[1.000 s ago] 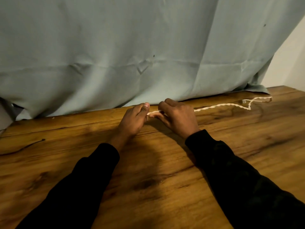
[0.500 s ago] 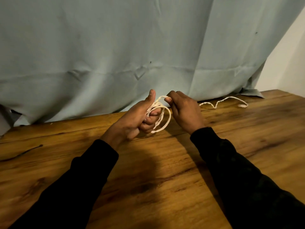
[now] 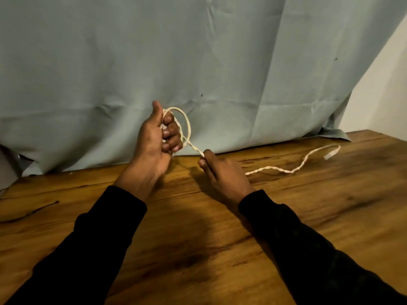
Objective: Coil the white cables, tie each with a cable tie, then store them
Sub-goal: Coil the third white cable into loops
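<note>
A white braided cable runs across the wooden table. My left hand is raised above the table's back edge, fingers curled round a small coil of the cable with the thumb up. From the coil the cable runs down to my right hand, which pinches it between thumb and fingers just above the table. Beyond that hand the loose length snakes right to its white plug, lying near the curtain's hem.
A grey-green curtain hangs along the table's back edge. A thin dark strand, perhaps a cable tie, lies at the table's left. A pale wall stands at the far right.
My left hand has lifted with the coil, which has grown. My right hand slid down and right along the cable, and the free end drew closer across the table.
</note>
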